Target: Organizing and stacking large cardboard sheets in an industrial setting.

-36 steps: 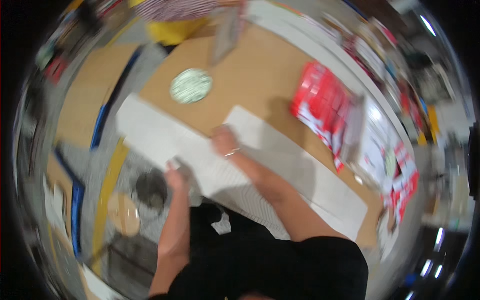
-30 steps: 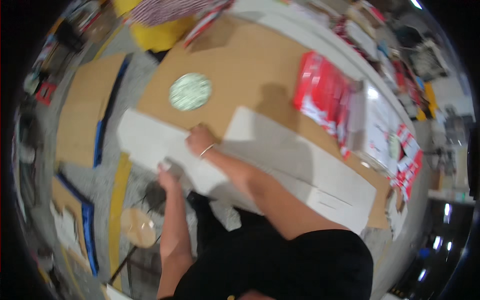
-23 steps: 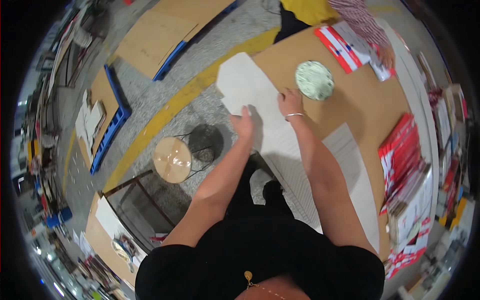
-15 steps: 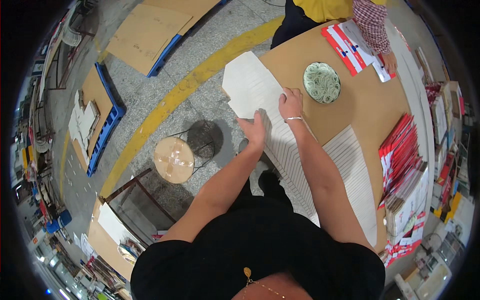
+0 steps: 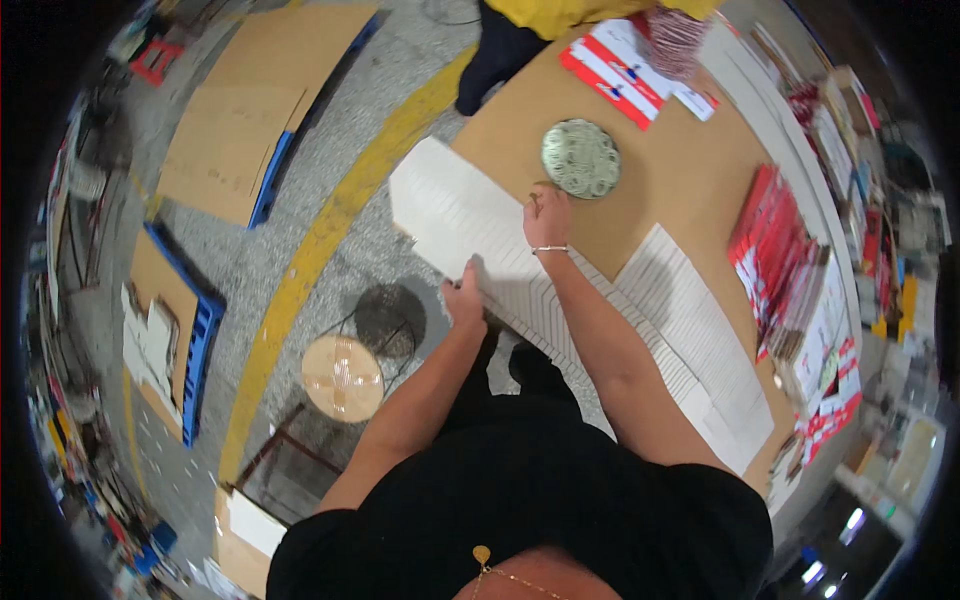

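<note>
While the person leans over the near edge of the tabletop (image 5: 690,190), both hands are down on a big white ribbed sheet (image 5: 455,205). Left hand (image 5: 463,297) first: it sits at the sheet's near edge with fingers curled over the border, gripping it as far as I can tell. Right hand (image 5: 547,215) next, a bracelet at the wrist, lying flat with fingers loosely spread on the sheet's far side, pressing it to the board.

Now, that sheet hangs well out past the tabletop's left end, over the grey floor (image 5: 300,200) — and that's the worry. With so much of it unsupported, a slack grip could let it sag, crease or slide off toward the round wooden stool (image 5: 343,377) below. A second white sheet (image 5: 700,350) lies just beside it along the near edge; dragging one could ruck the other.

Further out, a round green patterned disc (image 5: 581,158) sits just beyond the right hand's fingertips, right where a pushed sheet would meet it. Red-and-white printed packs (image 5: 785,250) crowd the right edge. At the far corner, red-and-white cards (image 5: 620,72) lie under another person's patterned sleeve (image 5: 672,35). On the floor, a yellow line (image 5: 330,240) and cardboard (image 5: 250,110) on blue pallets.
</note>
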Demonstrator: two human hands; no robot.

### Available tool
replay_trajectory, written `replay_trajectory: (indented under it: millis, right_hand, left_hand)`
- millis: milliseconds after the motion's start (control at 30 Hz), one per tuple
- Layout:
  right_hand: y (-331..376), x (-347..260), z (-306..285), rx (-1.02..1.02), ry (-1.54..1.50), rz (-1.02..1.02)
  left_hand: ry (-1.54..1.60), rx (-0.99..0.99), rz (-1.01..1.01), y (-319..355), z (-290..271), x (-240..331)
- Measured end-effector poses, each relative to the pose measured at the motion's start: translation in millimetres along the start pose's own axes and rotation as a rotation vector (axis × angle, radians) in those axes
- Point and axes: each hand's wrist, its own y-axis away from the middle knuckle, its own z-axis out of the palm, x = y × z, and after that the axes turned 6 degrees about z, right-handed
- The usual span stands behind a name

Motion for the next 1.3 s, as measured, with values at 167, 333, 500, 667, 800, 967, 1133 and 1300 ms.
replay_trajectory:
  millis: [167,333,500,667,800,967,1133,1300]
  right_hand:
    - [-19,42,-21,0.217,-0.258,0.953]
    - [-38,49,-23,0.133,-0.628,0.997]
    - [-52,48,-9,0.077,-0.668,1.155]
    - [-66,125,-17,0.3,-0.309,1.11]
    - [-66,110,-30,0.265,-0.318,1.145]
    - [-79,83,-82,0.095,-0.596,1.283]
    - [-96,153,-65,0.247,-0.443,1.227]
    - [-96,128,-78,0.253,-0.774,1.257]
  left_hand:
    - [-0.002,-0.358,-0.329,31,-18,22]
    - [0.013,-0.458,-0.351,23,-27,6]
    - [-0.03,-0.368,-0.361,15,-38,-1]
    - [-0.027,-0.468,-0.307,43,-12,9]
    - [0.031,-0.463,-0.228,42,-28,17]
    - [0.201,-0.538,-0.236,50,-36,15]
    - [0.285,-0.604,-0.474,67,-20,11]
    - [0.255,-0.548,-0.492,60,-34,-9]
